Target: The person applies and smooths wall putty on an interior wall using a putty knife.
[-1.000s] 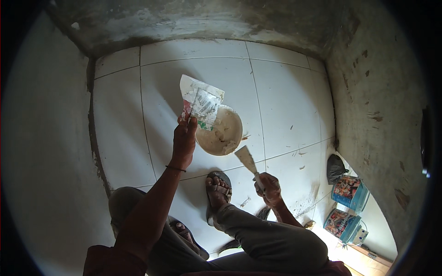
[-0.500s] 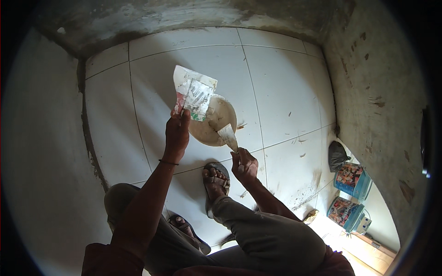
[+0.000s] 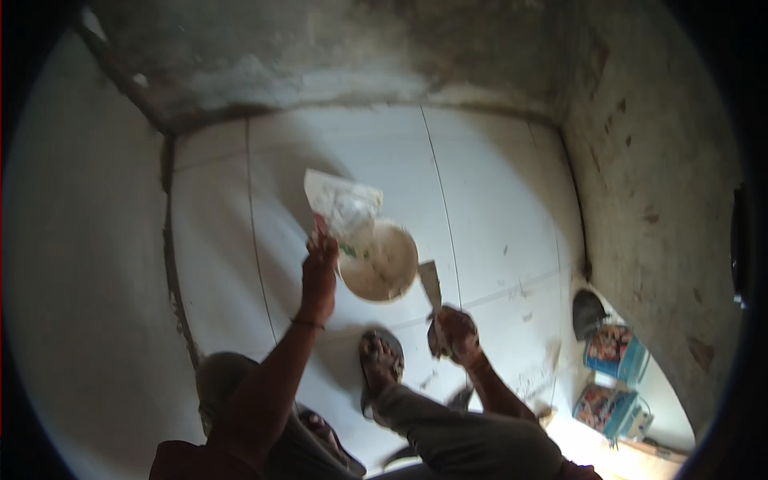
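My left hand [image 3: 322, 260] is closed on the lower edge of a wide flat scraper [image 3: 344, 200], its pale face smeared white with red and green patches. The scraper hangs over the left rim of a round, cream-coloured bucket [image 3: 382, 228], whose inside looks coated with pale residue. My right hand [image 3: 454, 334] grips the handle of a putty knife [image 3: 430, 280]. Its blade points up and away, just right of the bucket and apart from it. The picture is slightly blurred by motion.
White tiles [image 3: 496, 192] cover the floor, with small scraps scattered at the right. Bare plastered walls [image 3: 352, 64] rise on the left, far and right sides. Two blue printed buckets [image 3: 612, 352] and a dark bag [image 3: 588, 314] stand at the right. My sandalled foot [image 3: 381, 360] is near the bucket.
The putty knife has moved right, from over the bucket's rim to outside it, and its blade has turned more upright. The whole view has tilted upward, showing more of the far wall.
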Tool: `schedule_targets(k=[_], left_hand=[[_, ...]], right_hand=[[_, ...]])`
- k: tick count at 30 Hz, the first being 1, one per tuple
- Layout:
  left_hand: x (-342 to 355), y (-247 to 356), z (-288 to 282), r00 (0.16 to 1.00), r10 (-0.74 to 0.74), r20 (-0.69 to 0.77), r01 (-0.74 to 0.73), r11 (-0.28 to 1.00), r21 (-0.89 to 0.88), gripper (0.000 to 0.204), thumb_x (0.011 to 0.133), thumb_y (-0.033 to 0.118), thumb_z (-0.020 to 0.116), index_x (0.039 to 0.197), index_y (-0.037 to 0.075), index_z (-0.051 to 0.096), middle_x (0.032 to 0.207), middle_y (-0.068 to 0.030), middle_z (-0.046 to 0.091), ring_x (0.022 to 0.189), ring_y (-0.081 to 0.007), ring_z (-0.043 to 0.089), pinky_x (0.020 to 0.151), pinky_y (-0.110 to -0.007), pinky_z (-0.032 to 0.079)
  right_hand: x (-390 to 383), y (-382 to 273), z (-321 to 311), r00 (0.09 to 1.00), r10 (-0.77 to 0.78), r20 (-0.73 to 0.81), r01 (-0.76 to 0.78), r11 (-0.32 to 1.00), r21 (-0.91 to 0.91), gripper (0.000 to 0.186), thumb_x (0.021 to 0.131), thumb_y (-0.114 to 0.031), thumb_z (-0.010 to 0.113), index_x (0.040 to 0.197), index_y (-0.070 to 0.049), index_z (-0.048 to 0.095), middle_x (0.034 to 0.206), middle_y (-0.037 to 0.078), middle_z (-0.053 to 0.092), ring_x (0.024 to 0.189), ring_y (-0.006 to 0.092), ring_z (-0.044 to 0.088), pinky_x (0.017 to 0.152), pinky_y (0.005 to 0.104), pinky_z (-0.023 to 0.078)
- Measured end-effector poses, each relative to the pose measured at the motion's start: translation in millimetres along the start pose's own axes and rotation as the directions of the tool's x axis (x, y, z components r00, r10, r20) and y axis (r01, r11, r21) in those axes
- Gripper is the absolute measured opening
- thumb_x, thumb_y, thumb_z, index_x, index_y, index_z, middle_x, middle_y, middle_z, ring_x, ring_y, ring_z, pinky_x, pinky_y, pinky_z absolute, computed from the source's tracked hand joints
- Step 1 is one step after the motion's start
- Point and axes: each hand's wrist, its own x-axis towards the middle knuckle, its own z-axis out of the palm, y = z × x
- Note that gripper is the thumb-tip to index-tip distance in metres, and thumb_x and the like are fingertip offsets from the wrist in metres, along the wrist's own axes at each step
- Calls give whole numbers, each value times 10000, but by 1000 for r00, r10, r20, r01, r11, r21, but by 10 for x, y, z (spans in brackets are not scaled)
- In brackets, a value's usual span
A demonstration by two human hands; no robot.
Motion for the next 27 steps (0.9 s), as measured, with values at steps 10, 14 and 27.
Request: schedule_targets(k=[10, 14, 27], left_hand=[[-14, 93, -78, 984, 77, 164, -78, 997, -1, 462, 1073, 332, 543, 1416, 26, 496, 1199, -38, 555, 1007, -118, 520, 951, -312, 444], [21, 43, -35, 992, 62, 110, -46, 989, -143, 525, 1065, 408, 544, 1370, -15, 491, 1186, -89, 624, 1029, -142, 542, 934, -315, 443], [150, 837, -534, 995, 101, 26, -48, 667, -743, 457, 1072, 318, 551, 1458, 110, 421, 1403, -40, 563, 1256, -151, 548, 988, -296, 424]], right_hand=[[62, 443, -538, 964, 180, -193, -219, 955, -200, 378, 1049, -336, 581, 930, 9, 681, 679, 88, 638, 499, 167, 576, 458, 316, 456], [-183, 85, -515, 937, 96, -335, -127, 989, -72, 379, 1041, -323, 585, 884, 12, 672, 633, 79, 609, 452, 158, 545, 423, 298, 427], [-255, -62, -939, 631, -123, -766, -185, 935, -303, 297, 1017, -262, 582, 761, -116, 620, 590, -4, 529, 448, 114, 494, 404, 290, 382]])
